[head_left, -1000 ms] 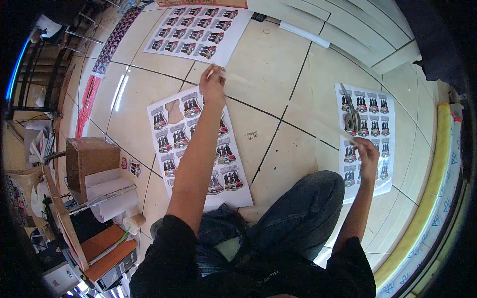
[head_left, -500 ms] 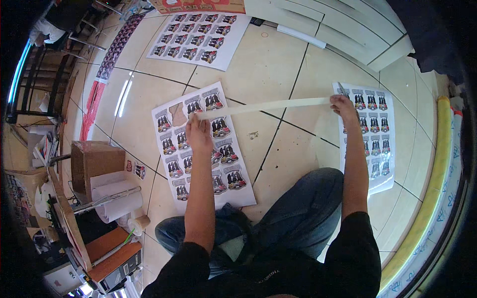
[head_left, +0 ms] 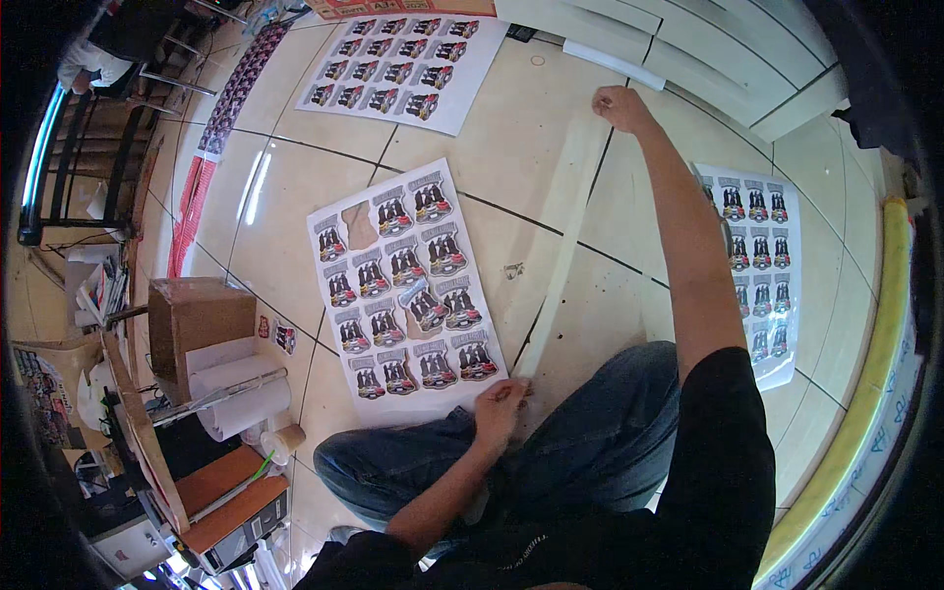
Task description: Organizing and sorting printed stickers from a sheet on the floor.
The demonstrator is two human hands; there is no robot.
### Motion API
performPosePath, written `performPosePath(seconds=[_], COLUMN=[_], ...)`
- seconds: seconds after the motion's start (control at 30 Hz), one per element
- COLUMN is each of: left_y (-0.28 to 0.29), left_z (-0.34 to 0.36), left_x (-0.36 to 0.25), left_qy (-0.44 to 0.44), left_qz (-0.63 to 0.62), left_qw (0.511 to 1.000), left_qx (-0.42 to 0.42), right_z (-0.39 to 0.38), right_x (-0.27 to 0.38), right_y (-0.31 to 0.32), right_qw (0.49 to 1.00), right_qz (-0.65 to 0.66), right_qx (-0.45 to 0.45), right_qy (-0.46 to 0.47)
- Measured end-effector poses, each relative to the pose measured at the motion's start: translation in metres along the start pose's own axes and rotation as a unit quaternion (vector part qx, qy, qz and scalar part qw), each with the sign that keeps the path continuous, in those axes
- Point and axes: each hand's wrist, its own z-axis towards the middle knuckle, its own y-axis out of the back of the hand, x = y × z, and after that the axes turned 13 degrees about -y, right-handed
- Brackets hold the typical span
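Observation:
A long, pale, see-through strip (head_left: 562,258) like tape is stretched between my two hands, slightly blurred. My left hand (head_left: 500,411) pinches its near end, just beyond the lower right corner of a sticker sheet (head_left: 418,379). At the far end my right hand (head_left: 619,106), arm extended, is closed on the strip near the white drawers. The sticker sheet carries rows of printed car-and-figure stickers. A brown patch (head_left: 360,225) shows where one sticker is gone from the top row, and one loose sticker (head_left: 427,307) lies askew on it.
Another sticker sheet (head_left: 470,90) lies at the back and a third (head_left: 782,187) at right, partly behind my right arm. White drawers (head_left: 708,69) stand at the far right. A cardboard box (head_left: 202,320) and paper roll (head_left: 236,393) are at left, yellow roll (head_left: 890,295) at right.
The strip has swung from lying crosswise to running away from me. My left hand has come down toward my lap; my right hand has moved farther away and left.

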Motion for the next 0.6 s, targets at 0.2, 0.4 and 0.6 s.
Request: performPosePath(seconds=[0.2, 0.4, 0.6], left_y=[-0.036, -0.043, -0.043], left_z=[0.021, 0.031, 0.036], left_x=[0.011, 0.021, 0.021], left_qy=[0.006, 0.051, 0.054], left_qz=[0.009, 0.003, -0.020], left_qw=[0.999, 0.998, 0.998], left_qx=[0.034, 0.039, 0.024], right_z=[0.023, 0.022, 0.022], right_x=[0.027, 0.022, 0.005], right_y=[-0.021, -0.034, -0.047], right_qw=[0.999, 0.996, 0.999], right_qz=[-0.011, -0.070, 0.015], right_qx=[-0.030, -0.046, -0.038], right_qy=[-0.024, -0.021, 0.016])
